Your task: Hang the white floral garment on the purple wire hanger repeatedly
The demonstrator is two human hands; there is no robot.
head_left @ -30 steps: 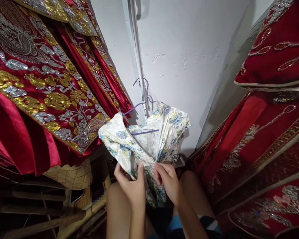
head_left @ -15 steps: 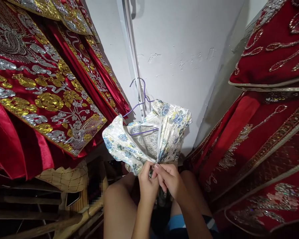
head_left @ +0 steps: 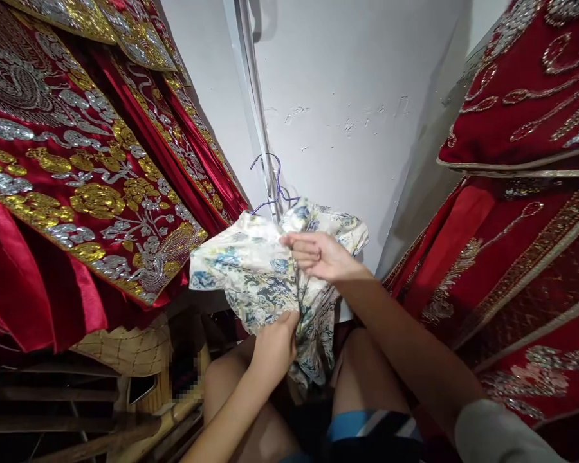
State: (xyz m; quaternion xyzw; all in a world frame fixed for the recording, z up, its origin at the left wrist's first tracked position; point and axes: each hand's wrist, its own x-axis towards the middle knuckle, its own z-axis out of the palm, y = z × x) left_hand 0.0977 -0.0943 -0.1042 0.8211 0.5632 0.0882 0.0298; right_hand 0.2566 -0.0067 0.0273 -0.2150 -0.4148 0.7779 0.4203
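Observation:
A white floral garment (head_left: 258, 263) with blue and yellow flowers hangs on a thin purple hanger (head_left: 278, 177) in the middle of the view. Low on the garment's front, beside its centre opening, my left hand (head_left: 276, 341) is closed on the fabric. Up near the neckline, my right hand (head_left: 316, 256) pinches at the top of the opening, its fingers curled together. The small part between those fingertips is too hidden to name for certain. From the neckline down to the left hand, the two front edges lie close together.
Red embroidered garments (head_left: 101, 199) with gold and silver sequins hang at left, and more red beaded garments (head_left: 506, 257) at right. A metal pole (head_left: 253, 83) stands against the pale wall (head_left: 357, 77). Bamboo furniture (head_left: 174, 411) and a phone-like dark object (head_left: 142, 388) are at lower left.
My right hand has moved up from beside my left hand to the neckline. The garment's gaping front has closed up. My left hand has shifted slightly left and stays low on the fabric.

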